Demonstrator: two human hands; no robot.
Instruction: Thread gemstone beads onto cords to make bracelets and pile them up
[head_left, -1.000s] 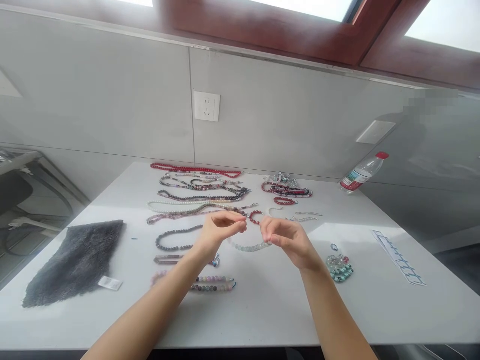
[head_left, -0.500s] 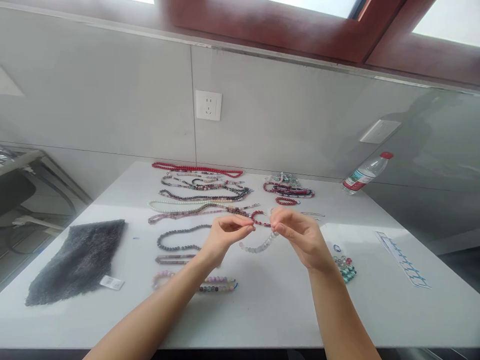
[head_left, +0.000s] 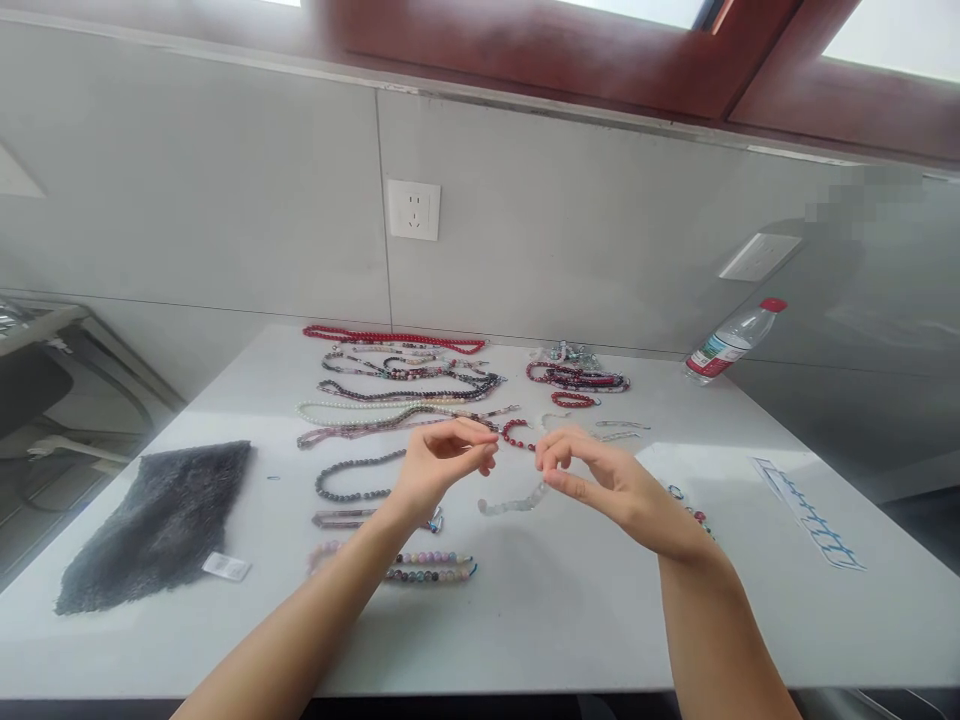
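Both my hands hover above the white table [head_left: 570, 610]. My right hand [head_left: 600, 478] is pinched on one end of a short strand of pale, translucent beads [head_left: 514, 502], which droops to the left toward the table. My left hand [head_left: 442, 463] is just left of it, fingertips pressed together above the strand's loose end; whether it holds a thread I cannot make out. A small red bead bracelet [head_left: 514, 432] lies just behind the gap between my hands.
Several long bead strands [head_left: 397, 390] lie in rows at the back, a pastel strand [head_left: 427, 566] near my left forearm. A grey fuzzy cloth [head_left: 157, 520] lies left, a printed paper strip [head_left: 814, 515] right, a plastic bottle [head_left: 731, 340] by the wall.
The pale strand hung between both hands before; now its left end has dropped free and hangs from my right hand only. My right hand has lowered a little.
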